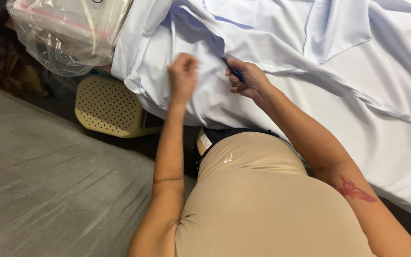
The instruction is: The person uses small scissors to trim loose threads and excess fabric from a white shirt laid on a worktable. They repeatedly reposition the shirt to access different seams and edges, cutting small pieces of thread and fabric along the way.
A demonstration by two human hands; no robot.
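Pale blue garment: smooth, thin cloth, spread over the worktop across the upper and right part of the view. Folds and seams run through it; a collar-like flap lies near the top edge, and a long seamed strip trails off to the right. The near edge of the cloth hangs down in front of your waist.

Your left hand: fingers curled into a loose fist, knuckles up, pinching a bit of the cloth near its left part. It rests on the fabric.

Your right hand: fingers closed around a small dark blue tool, its tip pointing up and left onto the cloth just beside a seam. Cannot tell what kind of tool it is. The two hands are near each other, not touching.

Left of the garment: a clear plastic bag with pale contents, and below it a cream perforated stool seat. Grey floor at lower left.
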